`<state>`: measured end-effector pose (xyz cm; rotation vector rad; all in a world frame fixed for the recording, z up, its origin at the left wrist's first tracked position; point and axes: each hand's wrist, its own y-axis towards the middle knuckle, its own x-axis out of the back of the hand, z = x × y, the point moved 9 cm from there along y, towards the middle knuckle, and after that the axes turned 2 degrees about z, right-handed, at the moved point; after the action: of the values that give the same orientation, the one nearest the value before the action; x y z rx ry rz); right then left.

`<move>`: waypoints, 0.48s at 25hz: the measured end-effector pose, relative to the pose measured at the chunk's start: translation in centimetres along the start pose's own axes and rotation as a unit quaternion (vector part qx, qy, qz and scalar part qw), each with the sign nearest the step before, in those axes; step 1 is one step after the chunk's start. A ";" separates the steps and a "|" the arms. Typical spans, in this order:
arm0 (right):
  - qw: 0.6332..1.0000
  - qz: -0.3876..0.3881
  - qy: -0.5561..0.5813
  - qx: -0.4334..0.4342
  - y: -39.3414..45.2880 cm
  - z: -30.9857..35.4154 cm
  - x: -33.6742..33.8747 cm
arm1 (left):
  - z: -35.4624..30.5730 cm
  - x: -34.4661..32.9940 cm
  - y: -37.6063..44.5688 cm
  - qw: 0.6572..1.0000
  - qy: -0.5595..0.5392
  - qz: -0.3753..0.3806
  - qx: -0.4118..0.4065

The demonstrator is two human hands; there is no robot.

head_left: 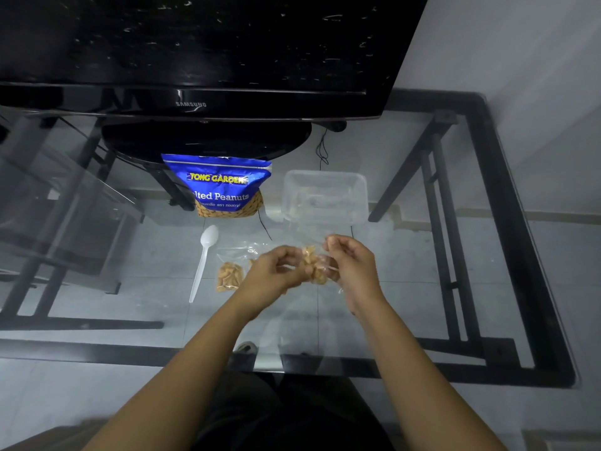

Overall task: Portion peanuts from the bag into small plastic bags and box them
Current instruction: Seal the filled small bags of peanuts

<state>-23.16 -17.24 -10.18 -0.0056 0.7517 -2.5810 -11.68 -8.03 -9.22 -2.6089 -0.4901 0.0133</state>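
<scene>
Hands meet above the glass table (406,288), both forearms reaching straight out from the body. The left hand (274,271) curls its fingers round one side of a small plastic bag (313,266) of peanuts, and the right hand (349,263) pinches the bag's other side, thumb and fingertips drawn together at its top. The bag is held up between them, just in front of the clear plastic box (325,195).

One filled bag (229,275) lies on the glass beside the left hand; a corner of something similar peeks from behind that hand, though I cannot tell what. One white plastic spoon (203,260) lies left of it. One blue peanut bag (222,187) stands upright under the television (195,53). The box seems to hold something pale; I cannot make it out.
</scene>
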 end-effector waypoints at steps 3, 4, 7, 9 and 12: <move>0.983 -0.010 -0.182 0.018 0.7 -0.7 1.0 | 1.8 0.4 -0.2 0.998 -0.003 -0.068 0.012; 0.954 -0.049 -0.290 0.051 0.8 -0.4 2.0 | 2.1 0.9 -0.1 0.994 0.045 -0.100 0.010; 0.886 -0.112 -0.444 0.072 1.0 -0.8 4.0 | 1.9 1.5 0.3 0.952 0.253 -0.169 -0.037; 0.886 -0.100 -0.451 0.051 1.1 -1.7 4.2 | 0.9 0.5 0.3 0.920 0.340 -0.178 -0.084; 0.903 -0.092 -0.413 0.075 0.7 -1.8 4.1 | 0.0 -1.1 -0.2 0.854 0.464 -0.180 -0.152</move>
<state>-26.83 -18.57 -12.60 -1.0916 0.2271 -2.4349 -12.77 -8.24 -9.21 -2.3651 -0.6155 -1.4684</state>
